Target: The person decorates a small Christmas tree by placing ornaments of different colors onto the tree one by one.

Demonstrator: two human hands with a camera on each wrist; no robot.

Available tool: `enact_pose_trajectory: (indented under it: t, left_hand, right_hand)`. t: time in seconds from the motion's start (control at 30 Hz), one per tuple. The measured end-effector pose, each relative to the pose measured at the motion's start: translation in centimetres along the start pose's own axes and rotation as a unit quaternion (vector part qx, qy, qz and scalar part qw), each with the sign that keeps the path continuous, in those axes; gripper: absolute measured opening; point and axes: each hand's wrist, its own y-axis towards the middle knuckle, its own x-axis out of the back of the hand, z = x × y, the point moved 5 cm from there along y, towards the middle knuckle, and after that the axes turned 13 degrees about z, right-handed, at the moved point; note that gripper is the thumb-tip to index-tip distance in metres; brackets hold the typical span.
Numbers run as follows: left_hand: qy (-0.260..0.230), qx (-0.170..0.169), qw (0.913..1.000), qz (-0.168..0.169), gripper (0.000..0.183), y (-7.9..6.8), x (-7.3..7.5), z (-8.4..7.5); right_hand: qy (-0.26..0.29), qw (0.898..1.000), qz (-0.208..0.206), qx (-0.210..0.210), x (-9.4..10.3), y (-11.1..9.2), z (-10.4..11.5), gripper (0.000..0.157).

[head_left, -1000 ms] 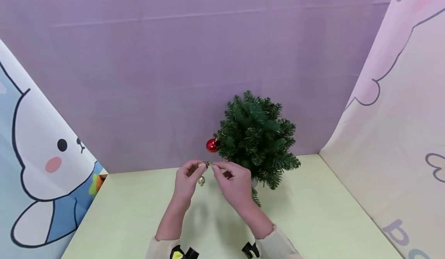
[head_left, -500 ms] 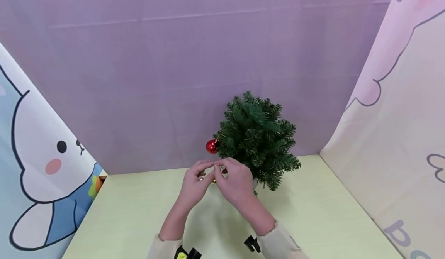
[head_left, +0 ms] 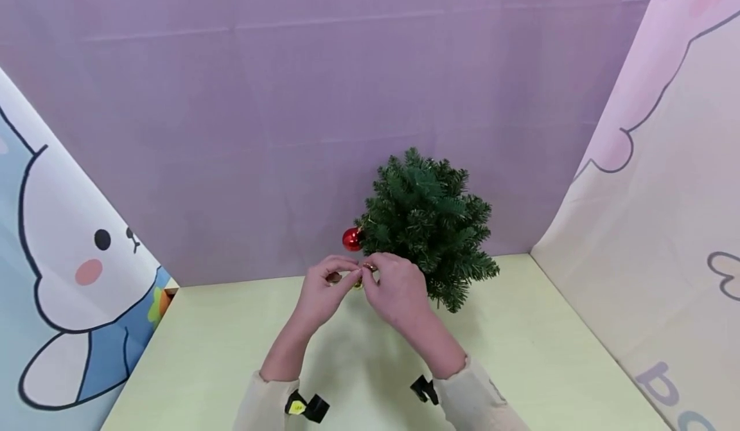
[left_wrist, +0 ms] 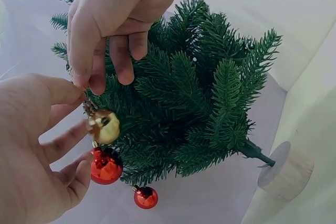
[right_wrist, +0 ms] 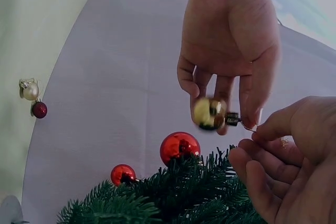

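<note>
In the head view my left hand and right hand meet fingertip to fingertip at the tree's left side. Between them is a shiny gold Christmas ball with a dark cap. Its thin hanging string is pinched by the thumb and fingers of both hands. The left wrist view has the gold ball hanging beside the green Christmas tree, overlapping its needles. A larger red ball and a smaller red ball hang at the tree's edge.
A round wooden base supports the tree on the pale table. Near the back cloth, a pearly ball and a dark red ball lie on the tabletop. Printed cloths flank both sides.
Both hands have come together, the left one shifting right towards the tree, and have risen slightly in the head view. The gold ball moved with them. Tree and red ball stay put.
</note>
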Motion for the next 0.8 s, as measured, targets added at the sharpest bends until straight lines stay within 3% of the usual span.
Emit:
enact_pose_trajectory:
  t: [0.17,0.3,0.47,0.67,0.8]
  left_hand:
    - [-0.023,-0.004,0.9997,0.008,0.009,0.0,0.2,-0.4]
    - [-0.035,0.005,0.9992,0.016,0.009,-0.2,0.5,-2.1]
    - [-0.043,0.008,0.9989,0.018,0.009,-0.2,0.8,-2.7]
    - [-0.044,0.026,0.9987,0.008,0.01,0.2,1.0,-2.3]
    - [-0.044,0.03,0.9986,0.002,0.013,0.7,0.8,-2.2]
  right_hand:
    - [0.03,1.0,0.0,-0.004,-0.1,0.1,-0.2,0.006]
    - [0.046,0.999,-0.008,-0.007,-0.2,0.0,-0.3,0.006]
    - [0.047,0.998,-0.038,0.005,-0.4,0.0,0.0,0.006]
    - [-0.008,0.994,-0.105,-0.01,-0.2,0.3,0.2,0.008]
    - [-0.056,0.991,-0.116,-0.043,-0.5,0.5,0.2,0.01]
